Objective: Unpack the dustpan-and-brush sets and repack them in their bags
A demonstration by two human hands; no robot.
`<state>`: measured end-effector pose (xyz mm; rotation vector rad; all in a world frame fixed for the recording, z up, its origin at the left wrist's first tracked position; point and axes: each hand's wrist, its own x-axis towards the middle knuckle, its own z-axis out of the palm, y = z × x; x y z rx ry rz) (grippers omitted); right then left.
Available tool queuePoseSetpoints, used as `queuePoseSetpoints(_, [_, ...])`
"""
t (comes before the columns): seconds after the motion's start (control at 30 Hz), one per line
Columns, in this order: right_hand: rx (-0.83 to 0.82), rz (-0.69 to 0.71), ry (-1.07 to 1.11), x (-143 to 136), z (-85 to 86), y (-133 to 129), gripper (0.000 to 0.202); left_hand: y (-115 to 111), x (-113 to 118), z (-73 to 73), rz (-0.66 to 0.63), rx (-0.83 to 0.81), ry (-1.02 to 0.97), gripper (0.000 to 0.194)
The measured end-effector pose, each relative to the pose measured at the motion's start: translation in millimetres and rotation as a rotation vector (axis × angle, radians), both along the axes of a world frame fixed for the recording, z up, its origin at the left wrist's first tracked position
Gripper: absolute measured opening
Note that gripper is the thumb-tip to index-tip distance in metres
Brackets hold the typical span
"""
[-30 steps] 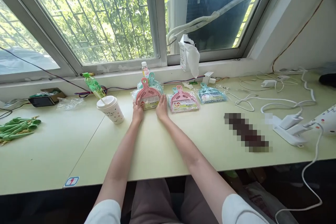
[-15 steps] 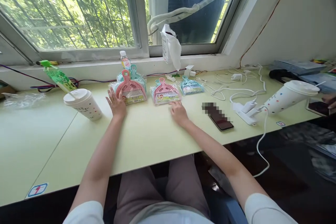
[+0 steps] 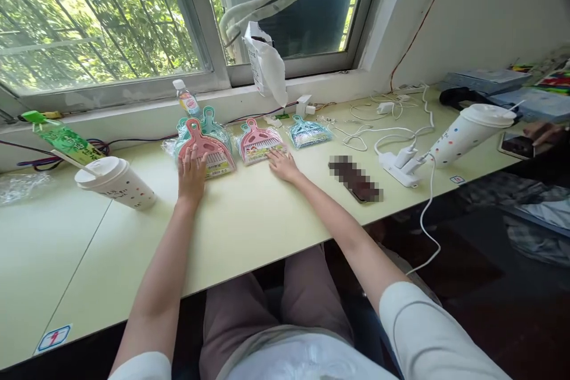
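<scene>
Spreading across the far side, a window (image 3: pixel 111 24) rises behind a long pale green table (image 3: pixel 249 219). At the far right of this table leans a big white spotted cup (image 3: pixel 465 133) with a lid and straw; a similar cup (image 3: pixel 122 187) leans at the left, just beside a tilted green bottle (image 3: pixel 65 139). A torn white packet (image 3: pixel 265 65) sits by the window, beyond the wrapped goods.

Those goods form a row along the far half of the table. At the left stands a pink dustpan and brush set (image 3: pixel 214 154) in clear wrap, with teal dustpans (image 3: pixel 211 122) behind it. The middle set (image 3: pixel 262 143) is pink too, a teal handle showing at its back, and the teal set (image 3: pixel 309 132) lies to the right.

The left hand (image 3: pixel 190 178) is open, fingers up against the left part of the front pink set. The right hand (image 3: pixel 284 166) is open and palm down, its fingertips at the near edge of the middle set, not closed around it.

Right of the hands rest a partly blurred phone (image 3: pixel 365 193) and a white power strip (image 3: pixel 401 172) with plugs. A small capped bottle (image 3: pixel 187 101) stands behind the left group. Smallest is a sticker (image 3: pixel 54 338) at the near left edge.
</scene>
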<state>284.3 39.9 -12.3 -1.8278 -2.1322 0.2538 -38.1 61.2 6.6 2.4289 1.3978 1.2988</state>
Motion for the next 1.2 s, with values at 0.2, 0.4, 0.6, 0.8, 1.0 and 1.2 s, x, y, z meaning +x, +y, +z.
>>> queuePoseSetpoints(0.2, [-0.005, 0.027, 0.033, 1.5, -4.1, 19.8, 0.058, -8.2, 36.0, -8.9, 0.011, 0.133, 0.236, 0.035])
queuePoseSetpoints(0.4, [-0.027, 0.061, 0.071, 6.6, -8.3, 24.7, 0.059, -25.7, 86.9, -7.3, -0.159, 0.202, 0.475, 0.026])
queuePoseSetpoints(0.6, [0.113, -0.021, 0.122, 19.0, 0.4, 22.3, 0.057, -46.9, 121.3, -7.1, -0.196, 0.013, 0.179, 0.024])
queuePoseSetpoints(0.8, [0.211, -0.494, 0.038, 67.4, -1.6, 18.7, 0.059, -59.9, 116.8, -12.9, -0.244, -0.177, 0.182, 0.023])
queuePoseSetpoints(1.0, [0.178, -0.456, 0.043, 80.3, -10.9, 22.2, 0.039, -62.9, 116.7, -9.3, -0.3, -0.157, -0.035, 0.017])
queuePoseSetpoints(1.2, [0.176, -0.362, 0.023, 75.1, -10.2, 22.5, 0.052, -63.9, 117.3, -10.9, -0.291, -0.101, 0.013, 0.021])
